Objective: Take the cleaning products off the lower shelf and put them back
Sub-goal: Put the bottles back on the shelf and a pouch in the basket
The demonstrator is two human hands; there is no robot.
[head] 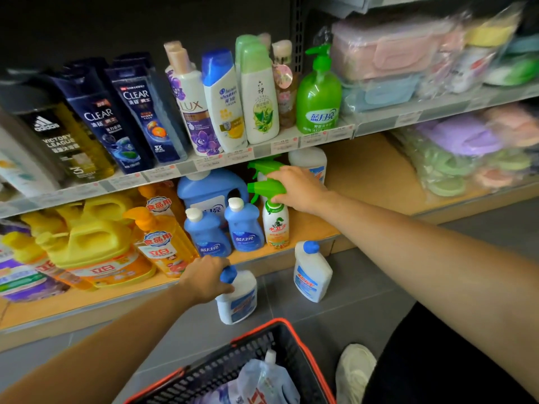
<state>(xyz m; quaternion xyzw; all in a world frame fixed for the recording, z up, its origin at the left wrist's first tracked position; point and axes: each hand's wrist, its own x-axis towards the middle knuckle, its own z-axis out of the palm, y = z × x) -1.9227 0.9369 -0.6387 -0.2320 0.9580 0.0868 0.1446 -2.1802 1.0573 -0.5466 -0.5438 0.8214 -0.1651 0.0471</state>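
The right hand (294, 189) curls round the green trigger head of a sprayer (275, 225) that stands upright on the lower shelf (315, 225), just right of two blue bottles (245, 228). The left hand (208, 279) closes its fingers over the blue cap of a white bottle (239, 301), which is down at the floor (364, 287), near the shelf's front edge. Whether its base touches the tiles cannot be told. A second white bottle (312, 275) stands on the floor to the right, apart from both hands. The step looks like taking the sprayer off while the white bottle is handled low. To do it well, the sprayer should rise straight up before it comes near, because the upper shelf hangs close above its head, the blue bottles crowd its left side, and another green sprayer (262, 166) stands just behind it. Holding it by the neck rather than the trigger would avoid squeezing out liquid. The white bottle's tilted cap gives a poor hold, so it is best kept upright. At the near edge a black basket with a red rim (306, 342) holds a soft spouted pouch (262, 380); the rest of what it holds is cut off.
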